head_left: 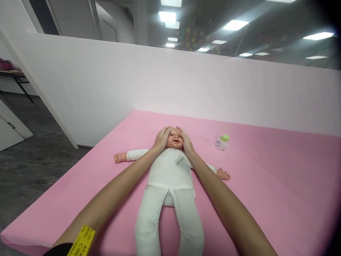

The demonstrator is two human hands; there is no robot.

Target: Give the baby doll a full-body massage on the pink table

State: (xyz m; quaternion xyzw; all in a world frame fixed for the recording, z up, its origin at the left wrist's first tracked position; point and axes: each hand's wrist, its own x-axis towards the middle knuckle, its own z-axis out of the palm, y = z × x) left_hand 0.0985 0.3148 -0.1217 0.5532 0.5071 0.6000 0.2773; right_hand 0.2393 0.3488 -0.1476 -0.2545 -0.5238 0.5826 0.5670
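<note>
A baby doll [170,167] in a white cloth suit lies face up, its arms spread out to both sides. My left hand [162,138] rests along the left side of the doll's head [175,138], its fingers stretched out toward the top of the forehead. Against the other side of the head lies my right hand [186,139], also open with its fingers extended. The doll's face shows between my two hands, which hide its temples and ears. My forearms pass over the doll's upper arms.
The doll lies on a pink padded table [266,185]. A small clear bottle with a green cap [222,142] stands to the right of the head. Behind the table rises a low white wall [213,89], with dark glass above it. Grey floor [39,156] shows at left.
</note>
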